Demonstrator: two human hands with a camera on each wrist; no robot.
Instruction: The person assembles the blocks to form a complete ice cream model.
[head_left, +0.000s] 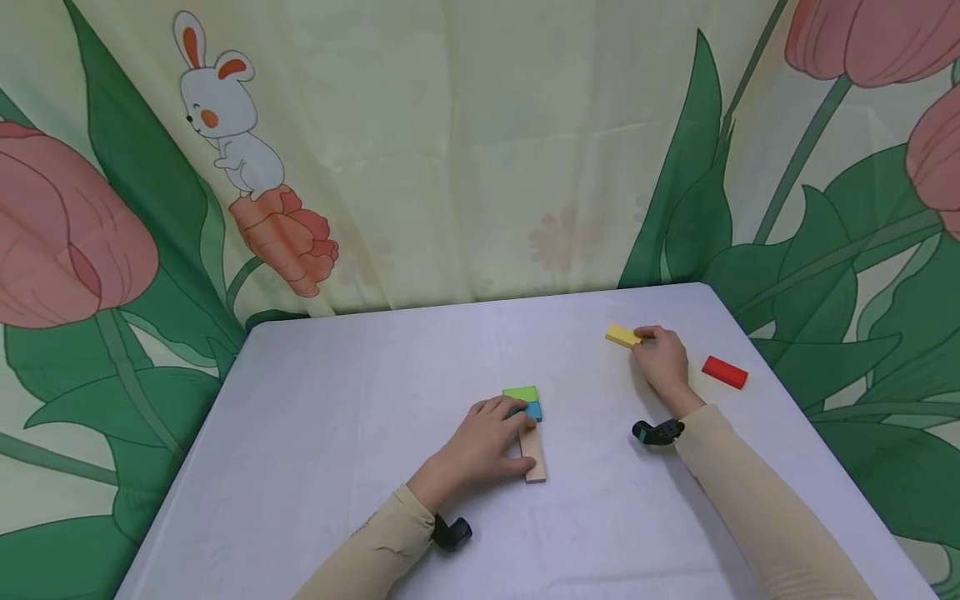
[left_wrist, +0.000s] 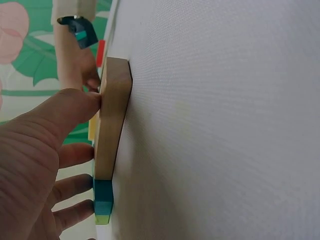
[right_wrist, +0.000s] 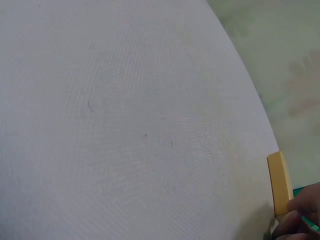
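Observation:
Near the table's middle, a plain wooden block [head_left: 533, 454], a blue block [head_left: 534, 411] and a green block [head_left: 522, 392] lie in a line, touching. My left hand [head_left: 487, 442] rests over them from the left side. In the left wrist view its thumb [left_wrist: 80, 106] touches the wooden block [left_wrist: 114, 117], and its other fingers, spread out, reach along to the blue block [left_wrist: 103, 197]. Farther back on the right, my right hand [head_left: 663, 364] pinches the near end of a yellow block [head_left: 622, 336] between thumb and fingertips; the right wrist view shows this block [right_wrist: 280, 182] too.
A red block [head_left: 724, 372] lies right of my right hand, near the table's right edge. White cloth covers the table [head_left: 337, 400]. Behind it hangs a printed curtain [head_left: 480, 167] with a rabbit and tulips. A black wrist device [head_left: 452, 533] sits on each wrist.

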